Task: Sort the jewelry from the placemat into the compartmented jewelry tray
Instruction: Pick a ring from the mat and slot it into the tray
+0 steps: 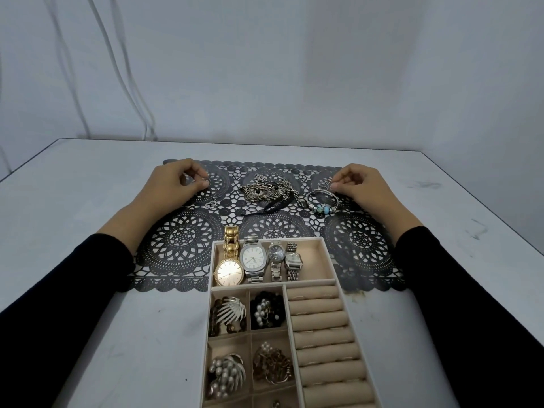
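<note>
I record left hand [176, 184] fingertips [201, 179] pinching a small ring [207, 181] at the placemat's [182, 242] far left. Right hand [363, 185] fingertips [335, 187] pinch a second ring [330, 184] beside the beaded bracelet [322, 203]. Tangled chains [269, 188] lie between. The jewelry tray [330, 254] sits nearer, partly filled.
</note>
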Demonstrator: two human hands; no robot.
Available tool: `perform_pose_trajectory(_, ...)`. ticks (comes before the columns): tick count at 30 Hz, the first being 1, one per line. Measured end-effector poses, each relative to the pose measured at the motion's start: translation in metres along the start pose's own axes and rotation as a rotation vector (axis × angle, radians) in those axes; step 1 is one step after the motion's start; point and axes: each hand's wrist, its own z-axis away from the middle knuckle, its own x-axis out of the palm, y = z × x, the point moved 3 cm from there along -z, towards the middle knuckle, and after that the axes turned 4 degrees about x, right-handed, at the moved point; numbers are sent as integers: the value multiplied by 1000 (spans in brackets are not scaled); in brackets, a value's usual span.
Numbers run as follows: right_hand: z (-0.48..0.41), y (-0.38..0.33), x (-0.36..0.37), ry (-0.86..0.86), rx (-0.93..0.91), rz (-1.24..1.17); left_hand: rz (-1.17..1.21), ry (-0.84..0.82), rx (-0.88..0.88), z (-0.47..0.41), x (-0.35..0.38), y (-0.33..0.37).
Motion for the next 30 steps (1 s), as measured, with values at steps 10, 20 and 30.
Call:
perform_pose_trajectory(10, 20, -5, -3, 200, 63, -146, 152, 139, -24, 18, -8, 13)
perform_pose_trajectory(20, 65, -19, -5, 221, 106, -433, 385, 256, -30, 53, -14, 46)
perform_pose_trajectory(30, 133, -50, -9, 144, 21, -550, 548, 231, 54, 101, -21, 95)
